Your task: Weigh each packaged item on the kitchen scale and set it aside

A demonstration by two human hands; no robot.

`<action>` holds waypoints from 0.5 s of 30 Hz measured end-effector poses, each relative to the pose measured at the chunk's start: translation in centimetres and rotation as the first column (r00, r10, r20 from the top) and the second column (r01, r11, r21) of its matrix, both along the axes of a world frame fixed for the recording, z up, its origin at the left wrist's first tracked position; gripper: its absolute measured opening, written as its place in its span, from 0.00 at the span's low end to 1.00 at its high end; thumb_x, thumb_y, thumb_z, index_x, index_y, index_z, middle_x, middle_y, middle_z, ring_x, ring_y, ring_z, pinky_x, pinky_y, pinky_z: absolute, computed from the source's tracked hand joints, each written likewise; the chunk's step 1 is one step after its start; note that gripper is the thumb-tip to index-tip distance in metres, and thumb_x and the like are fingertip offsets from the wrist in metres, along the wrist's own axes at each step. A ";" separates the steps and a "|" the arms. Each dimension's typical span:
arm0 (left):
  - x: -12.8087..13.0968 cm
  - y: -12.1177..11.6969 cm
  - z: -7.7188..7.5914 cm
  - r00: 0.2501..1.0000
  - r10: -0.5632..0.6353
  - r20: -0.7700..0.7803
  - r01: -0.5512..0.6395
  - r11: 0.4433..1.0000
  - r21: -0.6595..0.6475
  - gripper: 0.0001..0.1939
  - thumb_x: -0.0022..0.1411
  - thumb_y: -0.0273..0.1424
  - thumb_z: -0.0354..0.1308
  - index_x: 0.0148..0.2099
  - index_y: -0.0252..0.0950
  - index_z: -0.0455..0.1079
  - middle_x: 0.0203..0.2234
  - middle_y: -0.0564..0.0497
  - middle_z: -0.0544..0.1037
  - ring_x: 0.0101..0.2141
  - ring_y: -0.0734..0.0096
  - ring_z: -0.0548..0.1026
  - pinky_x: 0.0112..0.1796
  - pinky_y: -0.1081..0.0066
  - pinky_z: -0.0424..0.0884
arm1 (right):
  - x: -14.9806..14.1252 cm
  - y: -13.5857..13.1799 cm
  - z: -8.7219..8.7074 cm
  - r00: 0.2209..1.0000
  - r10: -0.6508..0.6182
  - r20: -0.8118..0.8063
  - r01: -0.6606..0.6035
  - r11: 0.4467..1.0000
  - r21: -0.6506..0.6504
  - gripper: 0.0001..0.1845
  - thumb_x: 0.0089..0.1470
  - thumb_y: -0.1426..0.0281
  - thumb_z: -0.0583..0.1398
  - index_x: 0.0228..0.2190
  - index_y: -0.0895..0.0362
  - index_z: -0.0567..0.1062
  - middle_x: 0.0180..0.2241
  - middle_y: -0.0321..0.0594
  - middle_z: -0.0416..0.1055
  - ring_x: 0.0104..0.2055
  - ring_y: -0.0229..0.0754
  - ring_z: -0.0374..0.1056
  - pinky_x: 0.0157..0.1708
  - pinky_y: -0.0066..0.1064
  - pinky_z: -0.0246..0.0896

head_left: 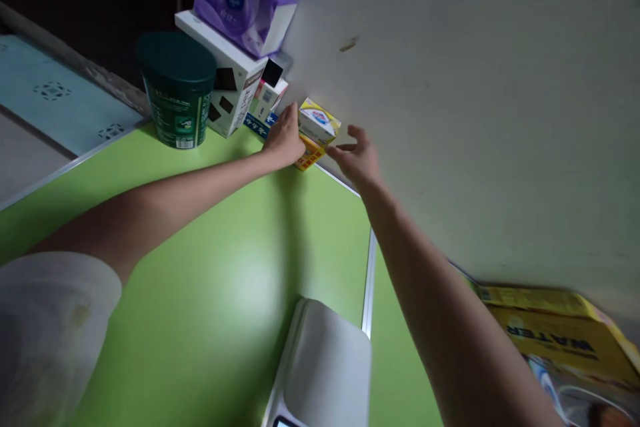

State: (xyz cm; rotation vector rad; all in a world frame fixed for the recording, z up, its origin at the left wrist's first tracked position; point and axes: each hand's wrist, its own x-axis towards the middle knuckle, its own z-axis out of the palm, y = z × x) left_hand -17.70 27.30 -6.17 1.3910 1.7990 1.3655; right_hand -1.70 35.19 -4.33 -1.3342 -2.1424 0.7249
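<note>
The small yellow and white cardboard box [319, 121] sits on top of an orange-yellow box with red letters [310, 155], by the grey wall [475, 100]. It is between the two hands. The left hand [284, 140] is bent right beside it; I can't tell if it is gripping. The right hand [357, 159] is open near its other side. Both boxes are at the back of the shiny green table [225, 240].
</note>
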 end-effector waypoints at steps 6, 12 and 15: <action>0.8 0.8 0.5 0.993 0.069 -0.095 -0.072 0.997 -0.022 0.37 0.54 0.16 0.50 0.66 0.31 0.50 0.64 0.40 0.60 0.65 0.62 0.55 0.65 0.64 0.48 | -1.7 3.4 -1.0 0.993 0.062 -0.097 -0.064 0.998 -0.015 0.39 0.41 0.67 0.67 0.55 0.63 0.64 0.48 0.52 0.69 0.45 0.51 0.72 0.42 0.43 0.72; 2.0 -1.3 0.9 0.983 0.049 -0.178 -0.044 0.999 0.031 0.36 0.54 0.17 0.54 0.64 0.35 0.52 0.59 0.41 0.62 0.62 0.61 0.61 0.61 0.62 0.57 | 0.1 2.1 -0.9 0.976 0.108 -0.187 -0.132 0.984 -0.119 0.27 0.38 0.73 0.67 0.44 0.60 0.69 0.38 0.43 0.72 0.39 0.45 0.71 0.41 0.42 0.71; 2.7 -1.7 1.9 0.975 0.059 -0.214 -0.085 0.990 -0.115 0.41 0.48 0.20 0.62 0.64 0.32 0.52 0.59 0.38 0.61 0.60 0.58 0.63 0.60 0.63 0.60 | 0.5 -0.3 0.0 0.980 0.065 -0.187 -0.095 0.984 -0.154 0.25 0.38 0.76 0.66 0.41 0.59 0.68 0.38 0.43 0.72 0.36 0.41 0.70 0.39 0.39 0.71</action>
